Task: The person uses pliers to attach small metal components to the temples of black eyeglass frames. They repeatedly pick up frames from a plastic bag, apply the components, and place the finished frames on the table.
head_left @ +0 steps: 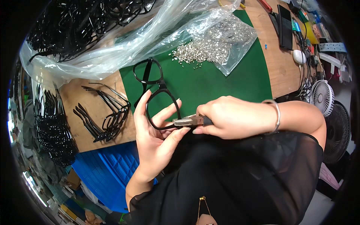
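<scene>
A black eyeglass frame (164,91) without visible lenses is held by my left hand (152,135), fingers behind and thumb in front of its near rim. My right hand (228,117) is closed round the dark handle of a pair of pliers (188,121). The metal jaws meet the near right corner of the frame, close to my left thumb. What lies between the jaws is too small to make out. Beyond the frame, a heap of small shiny metal parts (191,52) spills from a clear plastic bag (236,56) onto the green mat (240,90).
Several black frames (108,116) lie on the wooden table left of the mat, by a dense stack of frames (54,127). A large plastic bag (112,56) of black frames fills the far left. Beneath sits a blue crate (108,172). A phone (285,28) and white fan (322,95) are right.
</scene>
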Demonstrator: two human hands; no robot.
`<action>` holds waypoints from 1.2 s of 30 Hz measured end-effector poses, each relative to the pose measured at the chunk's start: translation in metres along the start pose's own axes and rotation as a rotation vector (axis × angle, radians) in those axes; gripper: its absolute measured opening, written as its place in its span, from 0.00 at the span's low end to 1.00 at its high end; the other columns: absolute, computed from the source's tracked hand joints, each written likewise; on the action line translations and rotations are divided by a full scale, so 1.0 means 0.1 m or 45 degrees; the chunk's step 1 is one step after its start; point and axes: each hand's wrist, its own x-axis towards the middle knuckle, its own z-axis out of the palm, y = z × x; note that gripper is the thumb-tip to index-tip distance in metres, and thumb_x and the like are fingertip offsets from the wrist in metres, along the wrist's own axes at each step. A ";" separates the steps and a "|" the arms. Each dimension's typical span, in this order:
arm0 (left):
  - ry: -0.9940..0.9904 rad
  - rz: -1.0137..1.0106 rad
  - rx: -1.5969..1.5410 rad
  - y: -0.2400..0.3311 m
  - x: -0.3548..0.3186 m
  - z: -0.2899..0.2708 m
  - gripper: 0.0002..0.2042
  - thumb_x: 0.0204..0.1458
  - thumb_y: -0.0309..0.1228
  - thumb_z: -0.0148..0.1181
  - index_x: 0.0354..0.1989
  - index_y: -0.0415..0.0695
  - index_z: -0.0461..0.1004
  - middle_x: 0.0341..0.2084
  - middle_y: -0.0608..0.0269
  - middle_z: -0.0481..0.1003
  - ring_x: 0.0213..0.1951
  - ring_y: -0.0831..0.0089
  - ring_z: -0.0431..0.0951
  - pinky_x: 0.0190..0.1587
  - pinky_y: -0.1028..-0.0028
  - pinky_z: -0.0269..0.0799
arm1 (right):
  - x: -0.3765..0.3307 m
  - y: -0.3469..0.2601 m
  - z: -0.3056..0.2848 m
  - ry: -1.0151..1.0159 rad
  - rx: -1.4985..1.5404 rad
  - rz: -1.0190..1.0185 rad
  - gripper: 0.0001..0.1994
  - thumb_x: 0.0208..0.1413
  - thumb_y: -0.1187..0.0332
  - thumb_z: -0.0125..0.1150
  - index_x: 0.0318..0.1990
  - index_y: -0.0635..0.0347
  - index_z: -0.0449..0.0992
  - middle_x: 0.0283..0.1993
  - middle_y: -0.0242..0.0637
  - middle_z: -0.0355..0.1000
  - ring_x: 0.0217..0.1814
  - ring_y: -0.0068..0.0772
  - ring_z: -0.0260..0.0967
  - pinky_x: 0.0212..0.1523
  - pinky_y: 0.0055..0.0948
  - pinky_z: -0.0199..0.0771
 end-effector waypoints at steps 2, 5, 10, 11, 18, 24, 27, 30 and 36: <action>0.013 0.009 0.014 -0.01 0.02 -0.04 0.40 0.44 0.12 0.54 0.61 0.44 0.35 0.49 0.44 0.64 0.40 0.69 0.75 0.42 0.77 0.73 | 0.04 0.14 -0.08 0.055 0.011 -0.129 0.18 0.52 0.58 0.51 0.31 0.71 0.71 0.29 0.56 0.70 0.34 0.54 0.69 0.36 0.41 0.69; 0.046 0.016 -0.025 0.04 0.11 -0.02 0.40 0.41 0.11 0.55 0.61 0.44 0.39 0.48 0.46 0.67 0.35 0.75 0.75 0.35 0.82 0.71 | 0.14 0.43 -0.09 0.479 -0.327 -0.147 0.17 0.49 0.63 0.54 0.40 0.71 0.68 0.40 0.51 0.65 0.37 0.50 0.68 0.37 0.39 0.70; -0.075 0.192 -0.135 -0.20 0.00 -0.12 0.43 0.40 0.16 0.60 0.61 0.49 0.36 0.40 0.50 0.68 0.27 0.80 0.68 0.28 0.83 0.67 | 0.42 0.64 0.20 0.856 -0.989 -0.055 0.23 0.40 0.70 0.57 0.47 0.70 0.64 0.44 0.43 0.62 0.35 0.38 0.65 0.35 0.33 0.64; -0.140 0.286 -0.154 -0.24 -0.10 -0.17 0.43 0.41 0.18 0.59 0.61 0.50 0.35 0.38 0.48 0.68 0.25 0.78 0.68 0.27 0.82 0.67 | 0.34 0.60 0.20 0.796 -0.879 -0.056 0.23 0.42 0.69 0.57 0.47 0.70 0.64 0.43 0.43 0.62 0.37 0.39 0.65 0.37 0.35 0.64; -0.094 -0.015 -0.109 -0.44 -0.45 -0.05 0.41 0.42 0.12 0.53 0.60 0.50 0.34 0.42 0.47 0.68 0.32 0.69 0.74 0.41 0.73 0.70 | 0.36 0.63 -0.07 0.883 -0.476 -0.029 0.10 0.43 0.72 0.57 0.34 0.65 0.67 0.31 0.47 0.65 0.34 0.49 0.66 0.36 0.40 0.68; -0.345 -0.279 -0.603 -0.40 -0.26 -0.15 0.46 0.35 0.16 0.59 0.60 0.57 0.36 0.46 0.48 0.65 0.44 0.62 0.71 0.49 0.64 0.65 | 0.54 0.78 0.02 0.876 -0.441 0.141 0.06 0.44 0.73 0.55 0.29 0.64 0.67 0.27 0.47 0.64 0.31 0.51 0.64 0.33 0.40 0.64; -0.222 -0.409 -0.647 -0.37 -0.22 -0.11 0.16 0.49 0.28 0.53 0.44 0.42 0.56 0.41 0.49 0.67 0.41 0.64 0.72 0.47 0.65 0.68 | 0.57 0.77 0.01 0.904 -0.527 0.071 0.06 0.44 0.73 0.55 0.29 0.64 0.67 0.26 0.48 0.64 0.31 0.51 0.64 0.33 0.40 0.64; -0.119 -0.344 -0.432 -0.49 -0.17 -0.02 0.10 0.54 0.25 0.47 0.42 0.39 0.57 0.36 0.50 0.70 0.32 0.69 0.73 0.40 0.70 0.70 | 0.63 0.74 0.02 0.902 -0.576 0.101 0.06 0.43 0.72 0.56 0.26 0.64 0.67 0.26 0.47 0.66 0.31 0.49 0.66 0.33 0.42 0.65; 0.018 -0.117 -0.144 -0.52 -0.15 0.15 0.18 0.51 0.16 0.47 0.50 0.36 0.53 0.35 0.51 0.70 0.27 0.75 0.72 0.35 0.79 0.70 | 0.68 0.74 0.08 0.960 -0.609 0.182 0.07 0.42 0.71 0.57 0.27 0.63 0.67 0.27 0.45 0.66 0.32 0.47 0.65 0.33 0.41 0.64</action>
